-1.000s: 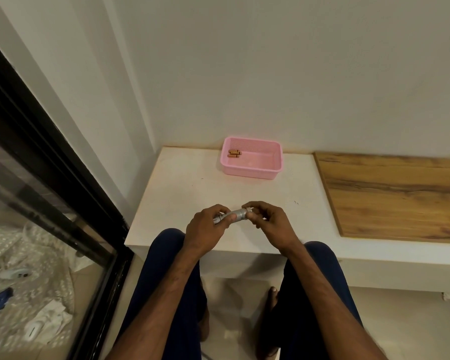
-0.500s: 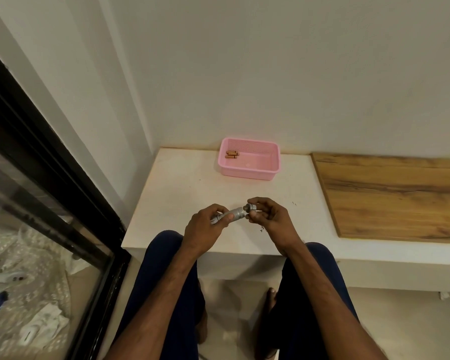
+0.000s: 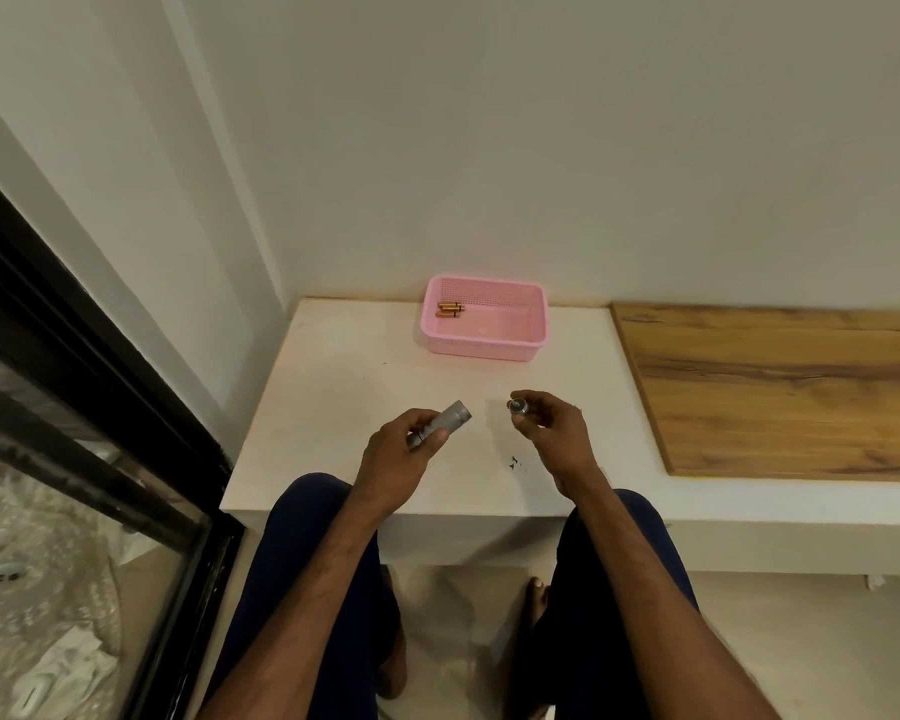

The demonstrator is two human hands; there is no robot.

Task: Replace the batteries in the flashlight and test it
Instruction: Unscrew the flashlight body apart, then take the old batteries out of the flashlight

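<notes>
Silver flashlight body [image 3: 450,419] gripped by left hand [image 3: 397,459], cap [image 3: 518,406] pinched apart by right hand [image 3: 557,433].

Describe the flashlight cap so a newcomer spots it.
Over the white table, nearer than the pink basket, the right hand pinches the cap. It is a short round metal stub, unlike the long tube in the left hand.

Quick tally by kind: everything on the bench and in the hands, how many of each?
Flashlight body: 1
Cap: 1
Batteries: 2 visible
Basket: 1
Board: 1
Total: 6
</notes>
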